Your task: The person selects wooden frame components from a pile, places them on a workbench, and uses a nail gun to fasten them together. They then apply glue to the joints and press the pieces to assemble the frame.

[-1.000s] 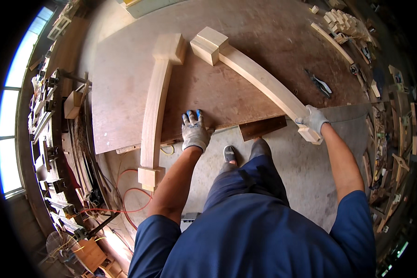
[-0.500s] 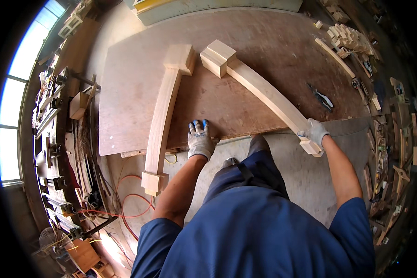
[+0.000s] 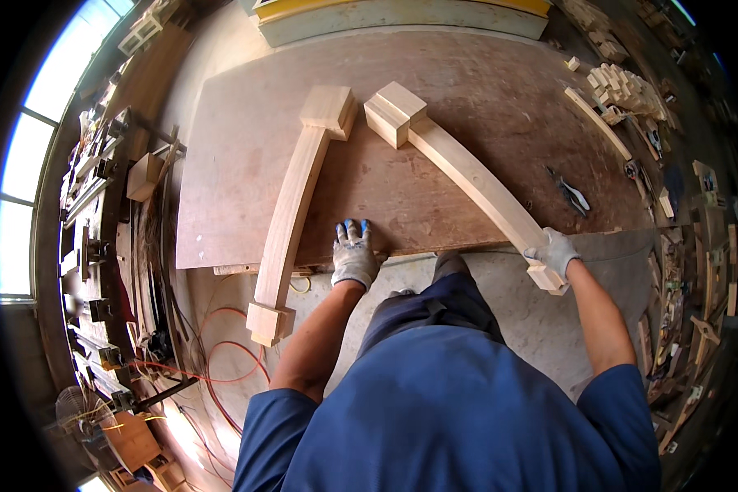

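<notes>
Two curved wooden legs lie on a brown tabletop (image 3: 246,172), spread apart toward me, each with a large block at the far end and a smaller block at the near end. My right hand (image 3: 554,250), in a whitish work glove, is wrapped round the right leg (image 3: 476,176) just above its small end block, out past the table's near edge. My left hand (image 3: 353,256), gloved with blue fingertips, lies flat with fingers spread at the near edge, between the two pieces. Beside it, untouched, rests the left leg (image 3: 295,205), its near end overhanging the edge.
Pliers (image 3: 569,193) lie on the table's right side. Stacked small wood blocks (image 3: 627,88) and a thin curved strip (image 3: 599,123) sit at the far right. Clamps (image 3: 98,262) line a rack at left. An orange hose (image 3: 213,361) coils on the floor. A yellow-topped machine (image 3: 402,18) stands beyond the table.
The view has tilted slightly, so the table and both legs appear a little lower. My hands keep the same places on the table edge and the right leg.
</notes>
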Demonstrator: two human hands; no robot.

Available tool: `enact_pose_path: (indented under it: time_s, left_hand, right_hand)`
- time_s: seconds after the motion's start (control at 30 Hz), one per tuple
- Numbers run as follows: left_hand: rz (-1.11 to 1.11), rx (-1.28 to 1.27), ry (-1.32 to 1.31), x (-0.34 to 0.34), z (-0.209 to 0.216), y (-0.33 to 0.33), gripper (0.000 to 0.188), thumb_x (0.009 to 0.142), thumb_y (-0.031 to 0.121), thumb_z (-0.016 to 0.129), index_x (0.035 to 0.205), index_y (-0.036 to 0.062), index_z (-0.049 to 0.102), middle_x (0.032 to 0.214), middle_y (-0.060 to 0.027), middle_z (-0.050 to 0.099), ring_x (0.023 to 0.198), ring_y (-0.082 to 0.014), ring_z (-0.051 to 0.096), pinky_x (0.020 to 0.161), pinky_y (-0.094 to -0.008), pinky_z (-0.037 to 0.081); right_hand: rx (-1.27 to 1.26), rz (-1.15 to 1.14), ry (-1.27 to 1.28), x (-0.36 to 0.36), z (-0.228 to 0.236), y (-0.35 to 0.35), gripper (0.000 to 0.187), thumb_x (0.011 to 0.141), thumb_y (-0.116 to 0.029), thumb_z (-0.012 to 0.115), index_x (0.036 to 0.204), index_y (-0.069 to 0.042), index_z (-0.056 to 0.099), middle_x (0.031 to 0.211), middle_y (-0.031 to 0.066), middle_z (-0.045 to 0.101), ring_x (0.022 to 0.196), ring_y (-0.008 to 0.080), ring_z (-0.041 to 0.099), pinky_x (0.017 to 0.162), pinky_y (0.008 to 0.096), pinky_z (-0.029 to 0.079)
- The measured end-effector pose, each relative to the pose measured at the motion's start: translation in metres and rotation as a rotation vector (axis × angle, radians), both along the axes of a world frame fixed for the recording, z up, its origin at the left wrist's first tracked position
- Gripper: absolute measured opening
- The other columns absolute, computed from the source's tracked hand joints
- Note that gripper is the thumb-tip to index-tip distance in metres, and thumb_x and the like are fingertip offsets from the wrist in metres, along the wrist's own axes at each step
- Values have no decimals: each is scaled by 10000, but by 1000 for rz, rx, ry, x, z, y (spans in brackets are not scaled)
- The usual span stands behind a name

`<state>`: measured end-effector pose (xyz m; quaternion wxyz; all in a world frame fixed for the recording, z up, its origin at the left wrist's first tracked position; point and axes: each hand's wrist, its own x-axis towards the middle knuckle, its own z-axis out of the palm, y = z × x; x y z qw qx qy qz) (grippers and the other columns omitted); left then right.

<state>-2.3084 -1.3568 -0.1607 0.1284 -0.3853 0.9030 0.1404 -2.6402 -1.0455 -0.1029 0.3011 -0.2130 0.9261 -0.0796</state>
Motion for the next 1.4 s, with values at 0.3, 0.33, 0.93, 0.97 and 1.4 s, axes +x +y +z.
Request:
enact_pose_path:
  time_s: [0.3, 0.33, 0.93, 0.97, 1.4]
  left_hand:
    - [6, 6, -34, -1, 0, 1, 912, 870, 472, 775, 1601, 121, 357, 1667, -224, 271, 1545, -427, 237, 1234, -494, 290]
    - [4, 1, -42, -2, 0, 0, 912, 873, 478, 771, 1603, 125, 354, 1668, -224, 270, 1546, -426, 236, 1236, -489, 288]
    - [92, -37, -17, 1, -11, 78, 914, 853, 402, 796, 1602, 140, 342, 1654, -220, 297, 1528, -412, 273, 1221, -484, 314]
    - [105, -21, -17, 5, -7, 89, 913, 858, 406, 789, 1605, 138, 338, 1662, -223, 285, 1536, -411, 261, 1224, -486, 307]
    - [113, 549, -465, 238, -141, 352, 438, 955, 455, 572, 1208, 140, 741, 1238, -216, 700, 1144, -396, 682, 963, -495, 549]
  right_hand:
    - [-2, 67, 23, -2, -6, 7, 707, 716, -440, 892, 1252, -44, 656, 1241, 223, 700, 1177, 368, 663, 1014, 424, 508]
    - [-11, 67, 9, -4, -5, 6, 707, 714, -438, 892, 1253, -46, 656, 1244, 223, 700, 1179, 367, 662, 1015, 424, 508]
    - [-42, 134, 84, -10, -10, 13, 733, 707, -481, 871, 1268, -69, 644, 1276, 209, 688, 1216, 362, 646, 1034, 457, 505]
    - [-45, 133, 86, -11, -14, 11, 731, 705, -481, 872, 1265, -70, 646, 1281, 208, 686, 1220, 361, 644, 1038, 459, 504]
    - [-783, -315, 165, -30, -100, 195, 392, 931, -429, 711, 965, -39, 740, 864, 134, 742, 817, 231, 707, 768, 397, 538]
